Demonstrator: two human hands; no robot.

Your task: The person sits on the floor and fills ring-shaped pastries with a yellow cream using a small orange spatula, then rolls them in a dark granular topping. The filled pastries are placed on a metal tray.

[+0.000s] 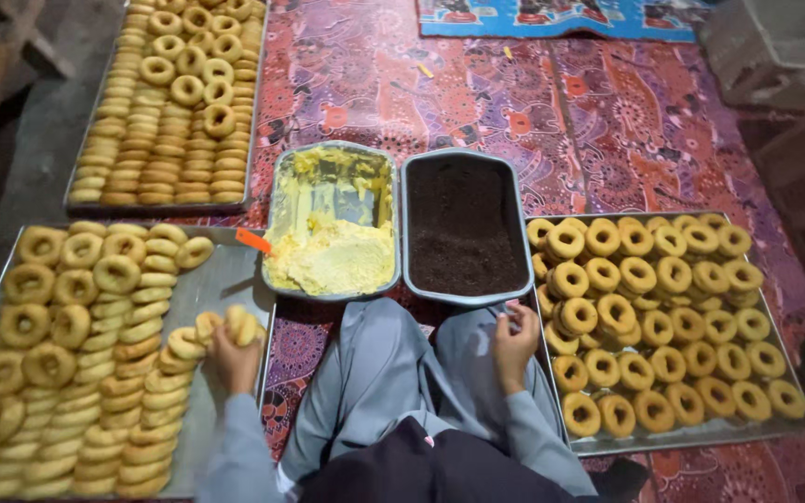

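The left hand (pixel 232 359) is up over the left tray (pixel 225 279), fingers curled around a small cluster of doughnuts (pixel 230 326) that sit right at the fingertips, gripped from below and behind. Just left of those fingers runs a row of stacked doughnuts (pixel 146 391) standing on edge, nearly touching the held ones. Above the fingers lies a bare strip of tray, and beyond it an orange scraper (pixel 254 240) poking out toward the pan of yellow cream (pixel 333 251).

The right hand (pixel 514 345) hovers over the knee in grey cloth, fingers bent loosely inward, thumb and fingertips close together; whether anything small sits between them I cannot tell. Directly above its fingertips is the near rim of the pan of dark crumbs (pixel 465 228). Just right of the fingers, the right tray (pixel 701 433) holds ring doughnuts (pixel 654 307) lying flat, the nearest ones close beside the knuckles.

Farther up, well apart from both hands, a third tray (pixel 174 102) is packed with more rings.
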